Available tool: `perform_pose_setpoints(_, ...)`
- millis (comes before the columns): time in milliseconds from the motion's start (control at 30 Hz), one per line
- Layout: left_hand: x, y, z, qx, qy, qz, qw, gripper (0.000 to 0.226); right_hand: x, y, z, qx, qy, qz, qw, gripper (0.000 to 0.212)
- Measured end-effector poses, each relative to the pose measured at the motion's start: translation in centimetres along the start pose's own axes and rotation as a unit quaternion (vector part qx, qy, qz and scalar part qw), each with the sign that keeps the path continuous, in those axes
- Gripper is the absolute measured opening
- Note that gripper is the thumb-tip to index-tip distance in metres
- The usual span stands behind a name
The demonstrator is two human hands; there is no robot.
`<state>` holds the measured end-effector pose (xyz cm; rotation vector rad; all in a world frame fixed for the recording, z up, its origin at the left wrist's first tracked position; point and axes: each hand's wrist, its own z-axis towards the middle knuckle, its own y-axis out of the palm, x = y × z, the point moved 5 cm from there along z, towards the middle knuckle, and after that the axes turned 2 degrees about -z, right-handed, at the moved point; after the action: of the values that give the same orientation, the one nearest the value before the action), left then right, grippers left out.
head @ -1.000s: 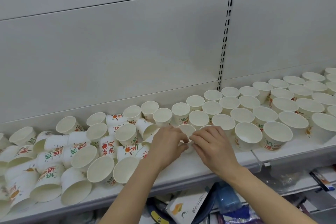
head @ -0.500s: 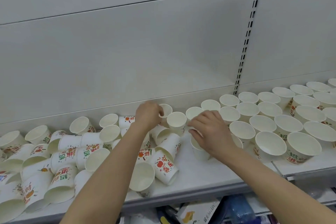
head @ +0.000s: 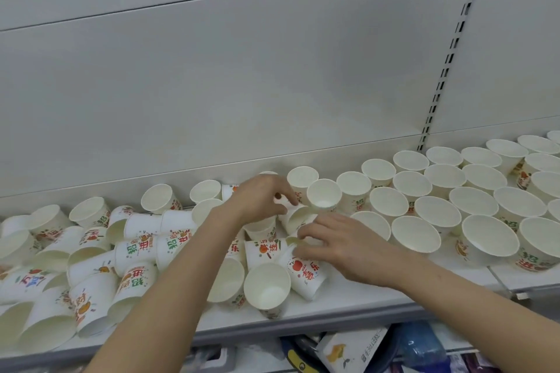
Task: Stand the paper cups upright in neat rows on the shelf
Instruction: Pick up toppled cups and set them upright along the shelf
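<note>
Lying on its side mid-shelf (head: 348, 301), a printed cup (head: 304, 271) points its mouth toward the back wall, long axis front to back. Right hand (head: 342, 247) curls fingers over its rim, gripping. Left hand (head: 260, 201) pinches a tilted cup (head: 295, 216) behind it. Upright rows (head: 439, 191) stand to the right; toppled cups (head: 91, 257) left.

Your white shelf (head: 348, 300) carries paper cups all along it. On your right, upright cups (head: 436, 212) stand mouth-up in close rows; on your left and in the middle, tipped cups (head: 91, 297) lie jumbled on their sides, touching and overlapping.
</note>
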<state>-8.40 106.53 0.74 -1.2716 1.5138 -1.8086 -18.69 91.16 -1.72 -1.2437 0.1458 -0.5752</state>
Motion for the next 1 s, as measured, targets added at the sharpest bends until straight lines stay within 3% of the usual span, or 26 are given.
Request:
perform_pose_setpoints(167, 1.6, 1.6, -0.1, -0.057, 0.066, 0.151, 0.985, 0.042, 0.3, 0.1, 0.8, -0.035, -0.004, -0.051, 0.998, 0.042)
perform_pose_setpoints(367, 3.3, 1.5, 0.1, -0.035, 0.146, 0.275, 0.95, 0.02, 0.2, 1.6, 0.9, -0.048, -0.008, -0.103, 0.993, 0.015)
perform_pose_setpoints(500, 2.3, 0.0, -0.4, 0.04, 0.159, 0.242, 0.956, 0.01, 0.8, 1.1, 0.8, -0.048, 0.006, -0.105, 0.993, 0.012)
perform_pose_setpoints(700, -0.3, 0.2, -1.5, 0.128, 0.062, 0.087, 0.986, 0.009, 1.3, -0.7, -0.3, 0.027, 0.08, -0.115, 0.99, 0.012)
perform_pose_setpoints(800, -0.7, 1.3, -1.8, 0.123, 0.023, 0.048, 0.991, 0.014, 1.6, -0.6, -1.1, 0.06, 0.126, -0.097, 0.985, 0.008)
perform_pose_setpoints(867, -0.4, 1.2, -2.3, 0.124, 0.011, 0.041, 0.991, 0.021, 1.6, -0.3, -1.2, 0.067, 0.15, -0.097, 0.982, 0.008)
perform_pose_setpoints(1000, 0.6, -1.0, -6.0, 0.201, -0.02, -0.021, 0.979, 0.016, 1.4, 0.4, -1.3, 0.071, 0.199, -0.111, 0.971, 0.011)
